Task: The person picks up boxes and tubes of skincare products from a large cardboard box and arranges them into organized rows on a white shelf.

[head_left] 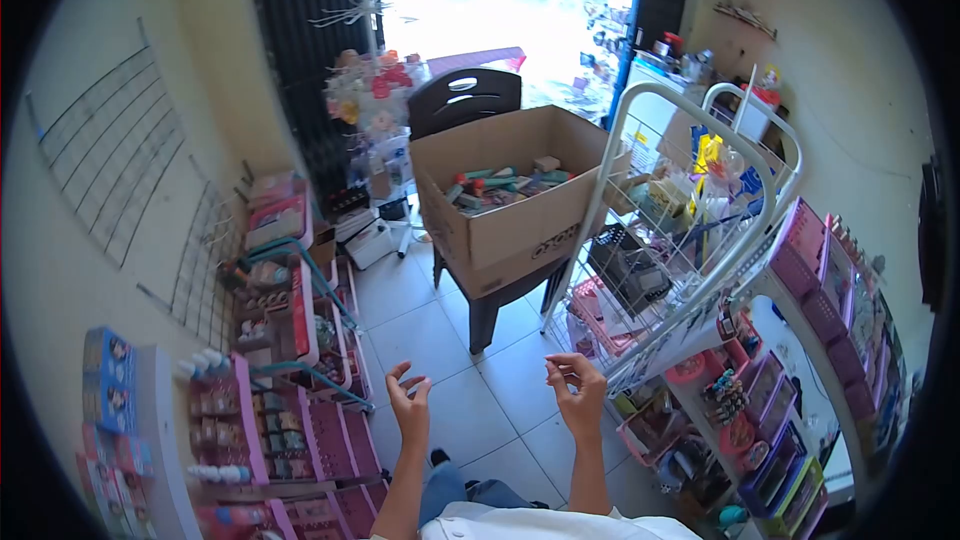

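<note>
My left hand (pixel 409 395) is raised over the tiled floor, its thumb and fingers curved and apart, holding nothing. To the right, my right hand (pixel 577 385) hangs in the air with bent fingers; the thumb and fingers are apart and nothing shows between them. Neither hand touches anything. Beyond both hands, an open cardboard box (pixel 530 240) rests on a dark plastic chair (pixel 483 318). Small packaged items (pixel 500 185) in several colours lie inside the box.
A white wire rack (pixel 625 130) stands right of the box, with baskets and trays (pixel 770 380) nearer. Pink shelves (pixel 310 430) and a trolley (pixel 300 310) line the left. A bright doorway (pixel 500 0) lies behind the chair. Tiled floor (pixel 455 410) shows between.
</note>
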The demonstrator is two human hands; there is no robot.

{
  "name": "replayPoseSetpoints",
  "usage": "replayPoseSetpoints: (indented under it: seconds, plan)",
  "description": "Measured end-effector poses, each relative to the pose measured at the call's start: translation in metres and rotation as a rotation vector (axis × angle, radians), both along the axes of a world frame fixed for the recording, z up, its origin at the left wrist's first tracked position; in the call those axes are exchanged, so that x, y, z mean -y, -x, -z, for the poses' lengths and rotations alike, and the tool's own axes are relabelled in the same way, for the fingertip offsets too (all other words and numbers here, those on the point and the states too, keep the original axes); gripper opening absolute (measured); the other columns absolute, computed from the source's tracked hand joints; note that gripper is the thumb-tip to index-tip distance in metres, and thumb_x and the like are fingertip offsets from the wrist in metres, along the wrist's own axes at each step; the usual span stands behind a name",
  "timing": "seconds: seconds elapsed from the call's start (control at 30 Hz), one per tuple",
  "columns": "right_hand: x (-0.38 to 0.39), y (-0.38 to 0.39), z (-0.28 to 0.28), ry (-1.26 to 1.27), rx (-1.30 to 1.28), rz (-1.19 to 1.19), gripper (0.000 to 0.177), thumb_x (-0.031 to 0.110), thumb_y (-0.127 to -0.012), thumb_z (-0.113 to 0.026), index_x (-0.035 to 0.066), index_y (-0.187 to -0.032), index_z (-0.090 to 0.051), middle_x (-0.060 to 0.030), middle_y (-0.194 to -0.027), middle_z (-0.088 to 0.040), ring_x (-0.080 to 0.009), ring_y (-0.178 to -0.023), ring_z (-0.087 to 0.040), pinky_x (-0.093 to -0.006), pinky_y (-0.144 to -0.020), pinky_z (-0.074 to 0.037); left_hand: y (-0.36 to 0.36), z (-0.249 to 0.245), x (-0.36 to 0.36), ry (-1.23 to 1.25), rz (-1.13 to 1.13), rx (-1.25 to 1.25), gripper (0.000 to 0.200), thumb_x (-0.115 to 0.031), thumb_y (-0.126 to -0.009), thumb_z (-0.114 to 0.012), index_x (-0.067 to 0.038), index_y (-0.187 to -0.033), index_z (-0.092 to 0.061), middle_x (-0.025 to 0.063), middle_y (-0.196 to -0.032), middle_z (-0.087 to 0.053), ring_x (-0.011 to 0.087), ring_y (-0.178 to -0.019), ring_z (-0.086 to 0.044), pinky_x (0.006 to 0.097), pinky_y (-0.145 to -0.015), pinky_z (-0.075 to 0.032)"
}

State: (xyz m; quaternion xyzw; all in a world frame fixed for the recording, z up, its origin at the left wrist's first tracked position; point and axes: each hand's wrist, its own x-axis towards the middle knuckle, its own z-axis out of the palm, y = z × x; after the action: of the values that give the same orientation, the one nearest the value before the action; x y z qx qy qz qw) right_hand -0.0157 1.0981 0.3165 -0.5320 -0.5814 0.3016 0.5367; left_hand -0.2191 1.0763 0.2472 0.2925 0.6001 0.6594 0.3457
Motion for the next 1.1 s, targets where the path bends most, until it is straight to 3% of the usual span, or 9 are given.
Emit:
replayPoseSetpoints:
  seconds: [0.3, 0.37, 0.5, 0.63, 0.8, 0.9, 0.97, 1.03, 1.1]
  plan:
    - [-0.099, 0.013, 0.011, -0.066, -0.071, 0.261, 0.016, 0.007, -0.076, -0.054, 0.003, -0.092, -0.056, -0.0073, -0.07, -0.059, -0.0126, -0.059, -0.058, -0.0223, -0.054, -0.047, 0.062, 0.006, -0.144, -0.059, 0.064, -0.045, 0.038, -0.001, -0.069, -0.052, -0.003, -0.104, -0.04, 0.0092, -0.106, -0.043, 0.0163, -0.083, -0.05, 0.0253, -0.066, -0.04]
    - [-0.134, 0.031, 0.015, -0.054, -0.133, 0.247, 0.015, 0.008, -0.076, -0.054, 0.004, -0.091, -0.056, -0.0068, -0.069, -0.059, -0.012, -0.059, -0.058, -0.0218, -0.055, -0.047, 0.086, -0.003, -0.178, -0.001, -0.009, 0.016, 0.038, 0.0, -0.068, -0.051, -0.003, -0.104, -0.04, 0.0085, -0.105, -0.043, 0.0158, -0.08, -0.049, 0.0244, -0.065, -0.04]
    - [-0.187, 0.072, -0.009, -0.142, -0.226, 0.228, 0.016, 0.005, -0.077, -0.052, 0.005, -0.092, -0.056, -0.0057, -0.069, -0.059, -0.0109, -0.058, -0.058, -0.0219, -0.054, -0.047, 0.142, 0.01, -0.251, -0.154, -0.112, 0.015, 0.033, 0.001, -0.068, -0.048, -0.005, -0.1, -0.043, 0.0048, -0.1, -0.045, 0.0103, -0.072, -0.045, 0.0224, -0.06, -0.038]
    - [-0.226, 0.08, -0.01, -0.152, -0.112, 0.25, 0.017, 0.005, -0.077, -0.051, 0.006, -0.093, -0.055, -0.0049, -0.07, -0.059, -0.0101, -0.058, -0.057, -0.0213, -0.055, -0.046, 0.151, -0.019, -0.311, -0.215, -0.244, -0.028, 0.03, 0.002, -0.07, -0.047, -0.005, -0.099, -0.044, 0.003, -0.098, -0.046, 0.0086, -0.071, -0.043, 0.0211, -0.06, -0.035]
    - [-0.268, 0.07, -0.004, -0.117, -0.176, 0.351, 0.016, 0.006, -0.078, -0.05, 0.005, -0.093, -0.055, -0.0038, -0.071, -0.059, -0.0085, -0.06, -0.057, -0.0201, -0.056, -0.045, 0.114, -0.032, -0.359, -0.239, -0.007, 0.003, 0.029, 0.001, -0.072, -0.047, -0.002, -0.101, -0.043, 0.0056, -0.097, -0.045, 0.0118, -0.075, -0.044, 0.0234, -0.066, -0.038]
    - [-0.311, 0.066, -0.005, -0.082, -0.171, 0.326, 0.016, 0.006, -0.078, -0.051, 0.003, -0.093, -0.054, -0.0032, -0.072, -0.055, -0.0074, -0.059, -0.053, -0.0199, -0.055, -0.044, 0.102, -0.029, -0.386, -0.236, 0.045, -0.035, 0.03, 0.001, -0.072, -0.047, -0.002, -0.102, -0.042, 0.006, -0.098, -0.045, 0.0122, -0.077, -0.045, 0.0239, -0.068, -0.038]
    - [-0.354, 0.067, -0.016, -0.049, -0.192, 0.293, 0.015, 0.008, -0.077, -0.051, 0.004, -0.091, -0.056, -0.0051, -0.071, -0.059, -0.01, -0.06, -0.057, -0.0214, -0.056, -0.045, 0.098, -0.033, -0.413, -0.236, 0.02, -0.07, 0.028, 0.001, -0.071, -0.048, -0.002, -0.098, -0.044, 0.0066, -0.093, -0.047, 0.0136, -0.075, -0.048, 0.0255, -0.067, -0.04]
    - [-0.409, 0.065, -0.007, 0.037, 0.025, 0.192, 0.015, 0.009, -0.075, -0.052, 0.003, -0.087, -0.057, -0.0079, -0.072, -0.06, -0.0118, -0.062, -0.058, -0.0233, -0.057, -0.045, 0.089, -0.051, -0.442, -0.182, 0.267, -0.419, 0.023, -0.001, -0.07, -0.051, -0.001, -0.093, -0.047, 0.0084, -0.087, -0.05, 0.0162, -0.073, -0.052, 0.0278, -0.064, -0.042]
    - [-0.479, 0.064, 0.023, 0.13, 0.147, 0.028, 0.019, 0.014, -0.072, -0.054, 0.001, -0.085, -0.056, -0.0139, -0.075, -0.06, -0.0211, -0.066, -0.06, -0.0299, -0.06, -0.047, 0.078, -0.047, -0.487, -0.184, 0.436, -0.58, 0.019, -0.001, -0.069, -0.052, -0.001, -0.088, -0.05, 0.0112, -0.084, -0.052, 0.019, -0.074, -0.055, 0.0289, -0.063, -0.043]
